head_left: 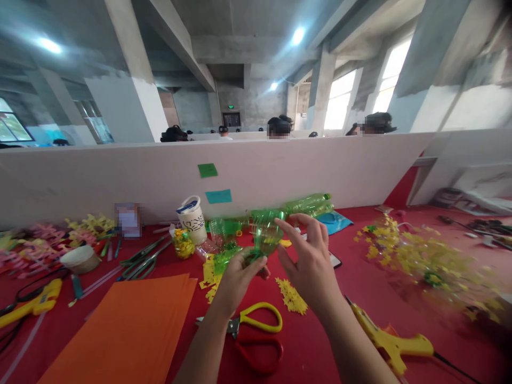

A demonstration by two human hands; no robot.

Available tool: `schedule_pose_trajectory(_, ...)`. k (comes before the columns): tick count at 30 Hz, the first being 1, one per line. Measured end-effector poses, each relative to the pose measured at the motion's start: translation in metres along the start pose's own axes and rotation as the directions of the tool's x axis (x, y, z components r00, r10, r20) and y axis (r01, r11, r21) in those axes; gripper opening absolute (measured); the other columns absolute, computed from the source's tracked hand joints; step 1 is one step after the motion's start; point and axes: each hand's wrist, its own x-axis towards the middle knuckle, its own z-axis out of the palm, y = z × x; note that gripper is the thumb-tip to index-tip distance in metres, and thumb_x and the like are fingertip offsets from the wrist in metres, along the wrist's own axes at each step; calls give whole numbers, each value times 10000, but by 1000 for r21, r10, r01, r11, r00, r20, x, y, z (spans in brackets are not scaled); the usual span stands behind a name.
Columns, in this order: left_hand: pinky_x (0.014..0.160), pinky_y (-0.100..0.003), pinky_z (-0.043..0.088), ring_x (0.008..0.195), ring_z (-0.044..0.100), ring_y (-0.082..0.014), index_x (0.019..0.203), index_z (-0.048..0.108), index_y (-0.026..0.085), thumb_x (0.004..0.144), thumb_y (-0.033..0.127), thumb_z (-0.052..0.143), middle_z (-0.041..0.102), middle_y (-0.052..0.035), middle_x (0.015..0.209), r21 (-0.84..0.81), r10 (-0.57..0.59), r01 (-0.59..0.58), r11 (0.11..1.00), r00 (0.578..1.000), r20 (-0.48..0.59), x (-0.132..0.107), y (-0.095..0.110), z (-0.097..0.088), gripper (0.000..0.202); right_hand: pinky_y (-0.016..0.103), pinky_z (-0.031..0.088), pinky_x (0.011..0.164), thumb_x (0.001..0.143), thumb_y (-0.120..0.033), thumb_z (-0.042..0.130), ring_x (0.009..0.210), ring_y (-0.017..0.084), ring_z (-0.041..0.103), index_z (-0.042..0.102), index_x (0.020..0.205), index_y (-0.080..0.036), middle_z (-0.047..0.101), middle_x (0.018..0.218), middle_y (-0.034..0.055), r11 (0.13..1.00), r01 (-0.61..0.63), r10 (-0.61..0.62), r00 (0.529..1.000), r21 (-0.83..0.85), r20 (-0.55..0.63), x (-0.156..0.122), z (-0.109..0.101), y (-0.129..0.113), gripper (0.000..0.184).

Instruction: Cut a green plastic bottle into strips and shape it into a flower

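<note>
My left hand (239, 276) is closed on the lower part of a cut green plastic bottle piece (264, 230), held up above the red table (344, 298). My right hand (310, 260) hovers just right of that piece with its fingers spread and slightly curled, the fingertips close to the green plastic; I cannot tell whether they touch it. Scissors with one yellow and one red handle (256, 325) lie on the table just below my hands. A yellow paper cut-out (292, 296) lies beside them.
An orange sheet (124, 330) covers the near left. Yellow glue guns lie at far left (34, 304) and near right (390, 341). A paper cup (192, 218), green bottles (308, 204) and yellow flower sprays (424, 261) stand by the white partition (120, 176). People sit beyond it.
</note>
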Motion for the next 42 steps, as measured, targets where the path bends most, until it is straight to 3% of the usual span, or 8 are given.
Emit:
schedule_pose_trajectory(11, 691, -283, 444, 643, 576, -149, 810, 618, 150, 779, 344, 593, 622, -20, 635, 33, -44, 45, 998, 999, -23, 1, -2, -3, 198, 549, 347, 978, 766, -101, 556, 1180, 308, 357, 561, 851, -209, 464, 1196, 109, 998, 60, -60, 998, -9, 23, 2, -3, 9, 139)
schedule_pose_trajectory(19, 684, -285, 447, 620, 577, -151, 726, 608, 145, 798, 337, 568, 628, -35, 611, -8, -32, 33, 999, 999, 20, -2, 4, 2, 209, 480, 384, 930, 806, -86, 530, 1134, 288, 401, 621, 839, -231, 480, 1174, 97, 993, 118, -118, 989, -5, -89, 1, -3, 0, 175)
schedule_pose_trajectory(23, 654, -280, 449, 618, 578, -148, 761, 620, 139, 793, 320, 581, 628, -34, 639, -100, -39, 44, 994, 998, 46, -3, 3, 4, 188, 329, 462, 749, 864, -117, 471, 882, 200, 539, 604, 931, -220, 580, 946, 79, 966, 67, -69, 998, 251, -1, -3, 2, -6, 181)
schedule_pose_trajectory(28, 639, -285, 454, 626, 588, -158, 895, 657, 130, 776, 320, 608, 639, -42, 657, -159, -38, 40, 987, 999, 13, -1, -1, 3, 230, 274, 469, 727, 876, -155, 464, 828, 166, 597, 600, 918, -216, 648, 893, 38, 858, -136, 50, 982, 494, 184, -4, 9, -9, 155)
schedule_pose_trajectory(32, 622, -281, 451, 619, 585, -155, 970, 661, 128, 779, 312, 606, 633, -35, 637, -170, -37, 42, 984, 999, 35, 0, -1, 4, 271, 233, 489, 609, 826, -189, 535, 705, 137, 619, 592, 939, -214, 659, 829, 9, 675, -417, 235, 903, 609, 359, -2, 11, -8, 129)
schedule_pose_trajectory(36, 599, -276, 456, 614, 583, -150, 952, 669, 127, 777, 306, 608, 637, -40, 681, -198, -20, 23, 980, 1000, 13, 0, -1, 5, 257, 234, 505, 603, 797, -211, 562, 746, 152, 632, 594, 924, -201, 656, 797, 11, 508, -494, 262, 869, 705, 420, 0, 13, -8, 131)
schedule_pose_trajectory(39, 590, -263, 457, 630, 592, -145, 904, 675, 131, 776, 300, 611, 651, -51, 758, -242, -20, 15, 970, 1000, -19, 0, -1, 4, 222, 248, 511, 629, 809, -174, 508, 761, 155, 630, 622, 841, -199, 653, 827, 18, 513, -490, 221, 869, 705, 443, -1, 15, -10, 121)
schedule_pose_trajectory(42, 595, -255, 455, 640, 596, -142, 853, 680, 124, 769, 294, 620, 658, -56, 767, -247, -31, 21, 969, 999, -37, -1, 0, 4, 198, 263, 503, 684, 788, -114, 519, 772, 149, 609, 614, 857, -202, 638, 844, 12, 596, -408, 190, 909, 692, 372, -3, 18, -12, 147)
